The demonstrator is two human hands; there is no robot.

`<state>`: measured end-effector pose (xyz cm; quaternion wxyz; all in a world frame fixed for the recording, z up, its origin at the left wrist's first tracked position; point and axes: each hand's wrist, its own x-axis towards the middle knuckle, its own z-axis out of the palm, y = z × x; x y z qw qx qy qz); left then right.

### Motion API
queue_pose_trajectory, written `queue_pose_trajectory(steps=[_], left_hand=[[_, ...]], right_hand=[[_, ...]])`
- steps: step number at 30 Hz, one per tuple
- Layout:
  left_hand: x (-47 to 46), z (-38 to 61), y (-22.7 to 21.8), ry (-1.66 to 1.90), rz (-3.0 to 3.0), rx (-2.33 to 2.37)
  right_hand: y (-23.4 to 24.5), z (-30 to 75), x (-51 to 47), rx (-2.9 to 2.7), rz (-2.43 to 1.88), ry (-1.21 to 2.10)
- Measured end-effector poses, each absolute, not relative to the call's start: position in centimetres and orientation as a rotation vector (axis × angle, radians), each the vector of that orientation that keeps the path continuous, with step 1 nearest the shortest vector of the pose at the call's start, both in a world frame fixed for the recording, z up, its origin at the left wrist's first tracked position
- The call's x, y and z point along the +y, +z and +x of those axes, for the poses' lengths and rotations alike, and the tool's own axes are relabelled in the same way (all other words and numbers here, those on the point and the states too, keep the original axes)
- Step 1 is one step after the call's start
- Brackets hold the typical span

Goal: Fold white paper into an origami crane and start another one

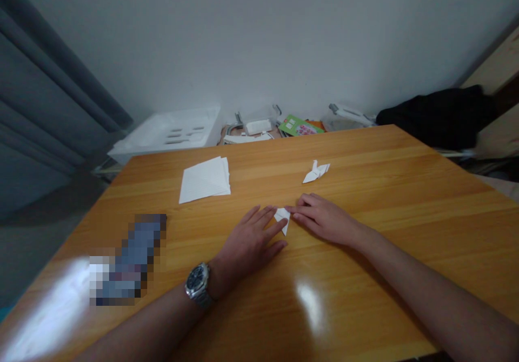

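A small piece of folded white paper (283, 214) lies flat on the wooden table (365, 297), its narrow point towards me. My left hand (253, 238), with a metal watch (197, 283) at the wrist, rests palm down with fingers spread; its fingertips press on the paper's left side and middle. At the paper's upper right edge, my right hand (320, 217) touches it with an extended index finger, the other fingers partly curled. Beyond that hand sits a finished-looking origami bird (316, 172). Several white paper sheets (205, 179) lie stacked at the back left.
A pixelated dark object (133, 259) lies on the table's left side. Behind the far edge are a white foam tray (174, 129), a green booklet (300, 126) and a black cloth (438, 116). A grey curtain (44, 81) hangs at the left.
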<state>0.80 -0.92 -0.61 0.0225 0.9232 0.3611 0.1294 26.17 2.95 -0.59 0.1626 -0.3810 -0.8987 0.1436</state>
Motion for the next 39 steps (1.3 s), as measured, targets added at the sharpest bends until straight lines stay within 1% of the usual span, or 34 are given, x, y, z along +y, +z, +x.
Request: queue_pose_trajectory(steps=[9,15,25,33,39], left_hand=[[-1.1,1.1,0.1,0.366,2.882,1.102],[-1.1,1.1,0.1,0.338,2.850,1.086],[-1.0,1.1,-0.2,0.355,2.814,1.067],[-0.9,0.8,-0.4,0.401,2.800,1.062],[-0.6,0.6,-1.1,0.467,2.779,1.084]], right_hand=[[-0.5,26.2,3.1,-2.521,-1.089,0.452],[0.1,26.3,3.0,-2.438,-0.996,0.498],[-0.7,26.2,3.1,-2.493,-0.955,0.406],[-1.5,26.0,3.2,-2.515,-1.045,0.319],[-1.6,25.7,3.2,-2.489,-1.081,0.322]])
